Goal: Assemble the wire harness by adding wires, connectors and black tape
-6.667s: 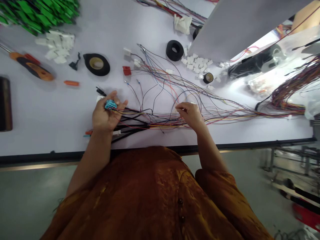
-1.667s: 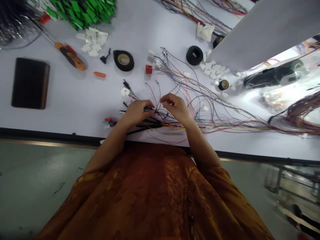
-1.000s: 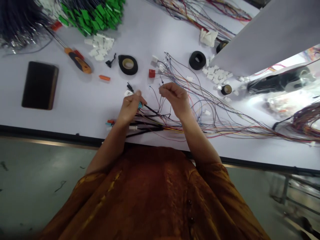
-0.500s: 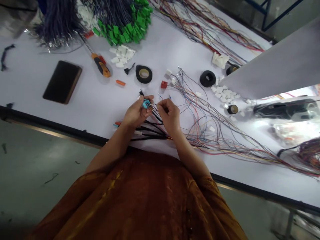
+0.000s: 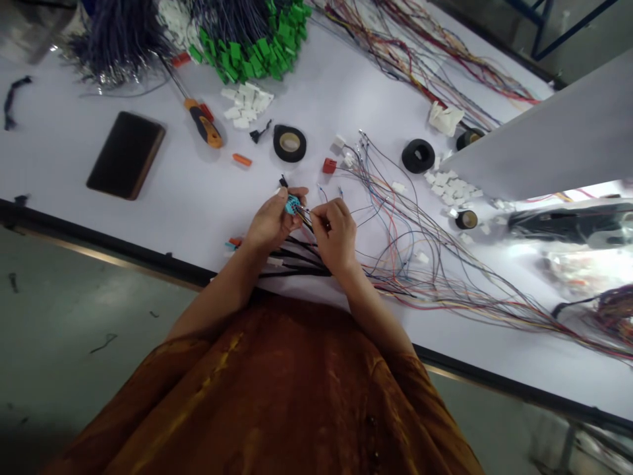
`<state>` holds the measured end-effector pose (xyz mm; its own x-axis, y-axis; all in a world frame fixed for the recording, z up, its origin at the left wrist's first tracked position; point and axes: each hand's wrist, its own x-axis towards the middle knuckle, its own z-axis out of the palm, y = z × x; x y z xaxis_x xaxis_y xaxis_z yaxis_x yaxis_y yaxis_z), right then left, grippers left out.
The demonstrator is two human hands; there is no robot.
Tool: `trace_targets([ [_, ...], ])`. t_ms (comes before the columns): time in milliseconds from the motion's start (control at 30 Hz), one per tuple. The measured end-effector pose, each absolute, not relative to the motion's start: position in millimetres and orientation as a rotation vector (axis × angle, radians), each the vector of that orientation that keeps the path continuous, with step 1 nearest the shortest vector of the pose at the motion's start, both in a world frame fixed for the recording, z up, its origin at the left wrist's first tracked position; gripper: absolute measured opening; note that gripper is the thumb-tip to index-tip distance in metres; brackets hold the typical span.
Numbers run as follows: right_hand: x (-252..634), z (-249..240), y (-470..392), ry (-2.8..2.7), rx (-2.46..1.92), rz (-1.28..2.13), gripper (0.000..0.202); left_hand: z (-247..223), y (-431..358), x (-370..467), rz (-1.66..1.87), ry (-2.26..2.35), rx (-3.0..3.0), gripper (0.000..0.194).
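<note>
A round light-blue connector (image 5: 292, 204) with dark holes is held between the thumb and fingers of my left hand (image 5: 271, 223). Just right of it, my right hand (image 5: 337, 232) pinches a thin wire whose tip is at the connector's face. Other thin wires run from the connector down between my hands. Black-sleeved cables (image 5: 301, 269) lie below both hands and join a spread of loose coloured wires (image 5: 420, 277) to the right. A red connector (image 5: 329, 165) rests above my right hand.
Behind my hands lie black tape rolls (image 5: 289, 143) (image 5: 418, 156), a screwdriver (image 5: 202, 124), a dark phone-like slab (image 5: 126, 155) and white connector pieces (image 5: 247, 104). Green connectors (image 5: 257, 59) are bundled at the back. A pale panel (image 5: 544, 125) stands at the right.
The wire tip in my right hand is now closer to the blue connector's face. My left hand still holds the connector. The whole view has shifted slightly.
</note>
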<state>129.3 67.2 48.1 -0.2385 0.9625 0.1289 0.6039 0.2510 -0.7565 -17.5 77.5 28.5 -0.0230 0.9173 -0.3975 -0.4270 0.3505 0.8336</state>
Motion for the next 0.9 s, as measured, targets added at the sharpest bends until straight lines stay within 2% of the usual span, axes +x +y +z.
trace_targets([
  [333,132.1,44.8,63.1,-1.991,-1.3,0.647,0.02,18.2,73.0,-18.4,1.201,1.081,0.842,0.042],
  [667,128.1,31.3,67.1,-1.754,-1.243,0.9,0.016,15.1,65.9,-15.0,1.246,1.075,1.05,0.048],
  [900,133.2,30.0,63.9,-1.792,-1.258,0.939,0.011,8.8,62.2,-16.4,1.244,1.125,1.004,0.049],
])
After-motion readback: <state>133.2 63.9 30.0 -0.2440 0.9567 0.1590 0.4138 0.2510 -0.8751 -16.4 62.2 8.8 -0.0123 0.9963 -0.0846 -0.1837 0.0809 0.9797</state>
